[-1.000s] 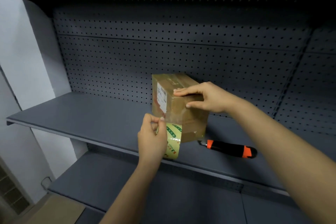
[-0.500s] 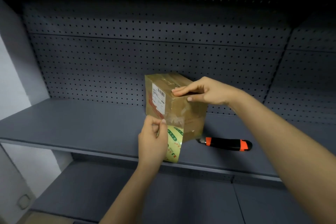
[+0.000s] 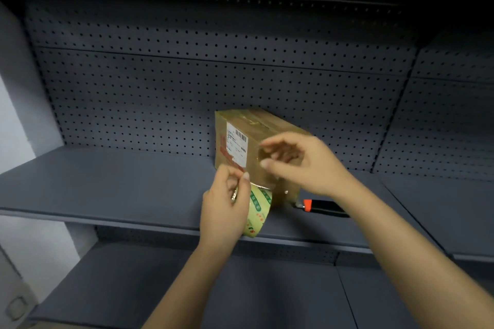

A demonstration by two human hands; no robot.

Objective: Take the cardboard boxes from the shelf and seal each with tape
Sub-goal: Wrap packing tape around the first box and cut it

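brown labelled cardboard box (image 3: 240,141) upright on shelf (image 3: 120,184), tape roll (image 3: 258,211) against it.

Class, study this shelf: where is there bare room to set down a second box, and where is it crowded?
Bare: the shelf from its left end up to the cardboard box, and its far right beyond the utility knife. Crowded: the front centre, where the left hand holds the tape roll and the right hand hovers.

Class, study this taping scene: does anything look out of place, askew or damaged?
Only the box: it sits skewed on the shelf, one corner toward the camera. The orange-and-black cutter lies beside it.
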